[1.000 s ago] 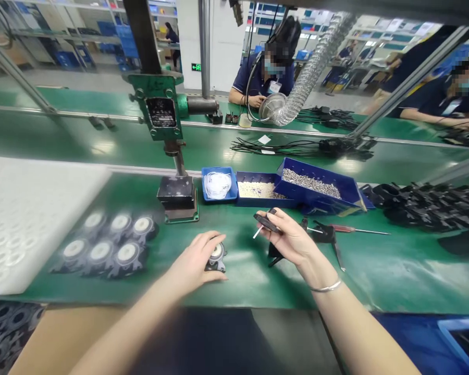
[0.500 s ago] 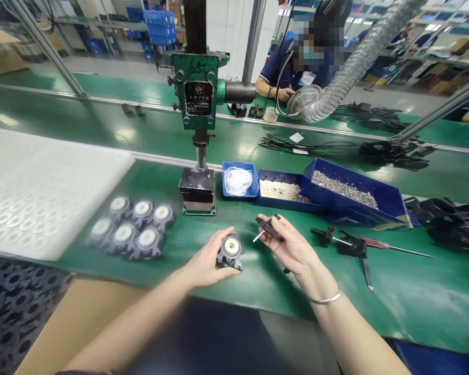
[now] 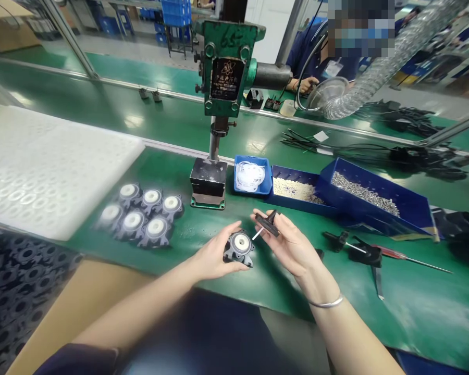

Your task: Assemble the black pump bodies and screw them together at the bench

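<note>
My left hand (image 3: 218,254) grips a black housing with a white ring-shaped centre (image 3: 241,244), thumb and fingers round its left side, at the green bench. Just to the right, my right hand (image 3: 291,237) pinches a black knob-like part with a thin metal pin (image 3: 267,224). The pin points down and left, its tip close beside the housing; whether they touch I cannot tell. Several similar black housings with white centres (image 3: 157,227) stand in two rows to the left. Right of my right hand lies a black part with a metal pin (image 3: 342,242).
A green press (image 3: 226,67) rises over a black block (image 3: 208,176). Blue bins hold white rings (image 3: 250,176), cream pieces (image 3: 295,190) and metal pins (image 3: 365,194). A red-handled screwdriver (image 3: 391,252) lies right. Across the bench sits another person (image 3: 308,85) near a flexible duct (image 3: 375,73).
My right hand has brought the black knob-like part and its pin closer to the housing in my left hand. The camera view has shifted, tilting downward.
</note>
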Demonstrator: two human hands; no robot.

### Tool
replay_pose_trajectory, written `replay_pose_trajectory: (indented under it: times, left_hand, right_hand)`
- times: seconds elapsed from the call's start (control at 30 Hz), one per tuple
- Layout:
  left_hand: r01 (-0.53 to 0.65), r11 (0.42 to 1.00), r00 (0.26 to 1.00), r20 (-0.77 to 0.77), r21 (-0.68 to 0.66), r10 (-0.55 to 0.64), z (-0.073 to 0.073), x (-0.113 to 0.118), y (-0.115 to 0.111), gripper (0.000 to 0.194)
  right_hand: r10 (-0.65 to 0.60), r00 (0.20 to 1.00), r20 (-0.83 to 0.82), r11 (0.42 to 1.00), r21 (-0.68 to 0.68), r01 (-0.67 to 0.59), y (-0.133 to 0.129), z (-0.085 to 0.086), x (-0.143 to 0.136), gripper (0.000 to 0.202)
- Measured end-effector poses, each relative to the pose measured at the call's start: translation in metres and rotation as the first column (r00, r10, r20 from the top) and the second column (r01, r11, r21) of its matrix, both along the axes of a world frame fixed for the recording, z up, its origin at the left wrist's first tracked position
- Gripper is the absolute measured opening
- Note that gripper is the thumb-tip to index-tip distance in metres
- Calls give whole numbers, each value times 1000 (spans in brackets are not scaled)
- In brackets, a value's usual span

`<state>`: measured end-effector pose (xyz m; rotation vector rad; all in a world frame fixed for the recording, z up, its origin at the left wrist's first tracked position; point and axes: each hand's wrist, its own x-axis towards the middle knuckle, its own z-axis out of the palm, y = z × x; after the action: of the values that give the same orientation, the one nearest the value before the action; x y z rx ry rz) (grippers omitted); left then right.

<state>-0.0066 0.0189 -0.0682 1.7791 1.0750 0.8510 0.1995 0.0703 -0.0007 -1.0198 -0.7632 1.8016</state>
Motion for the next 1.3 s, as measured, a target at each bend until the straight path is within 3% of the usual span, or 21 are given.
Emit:
replay_pose_trajectory:
  times: [0.17, 0.33, 0.47, 0.53, 0.63, 0.77, 0.93, 1.17, 1.23, 1.3]
  left_hand:
    - [-22, 1000, 999, 37, -10, 23, -1, 1, 2, 106]
    - [-37, 999, 998, 49, 11, 36, 0, 1, 2, 108]
    - [-38, 999, 998, 43, 12, 38, 0, 1, 2, 109]
    - [-43, 999, 998, 51, 30, 41, -2, 1, 2, 111]
    - [-17, 993, 999, 51, 117, 11, -8, 1, 2, 97]
    - [10, 981, 998, 54, 192, -21, -15, 2, 4, 73]
    - [9, 990, 998, 62, 144, -19, -13, 2, 6, 72]
    - [31, 983, 998, 41, 182, -39, -12, 3, 7, 72]
    - [17, 980, 1000, 23, 197, -22, -9, 4, 3, 71]
    - [-5, 976, 1000, 6, 220, 4, 3, 0, -2, 71]
  right_hand:
    - [66, 981, 182, 985, 147, -94, -5, 0, -16, 20]
    - [43, 938, 344, 951, 273, -144, -7, -7, -21, 18]
    - [10, 848, 530, 825, 475, -307, -14, -8, -19, 10]
    - [-17, 785, 619, 765, 514, -389, -19, -11, -18, 13]
    - [-68, 717, 694, 741, 516, -429, -26, -19, -18, 15]
    - [-90, 691, 717, 730, 520, -444, -31, -28, -19, 21]
    - [-120, 680, 723, 732, 527, -431, -33, -30, -21, 24]
    - [-145, 679, 719, 738, 536, -410, -37, -35, -22, 26]
    - [-110, 665, 738, 737, 510, -443, -36, -29, -19, 25]
    - [-74, 658, 750, 719, 497, -486, -32, -15, -12, 20]
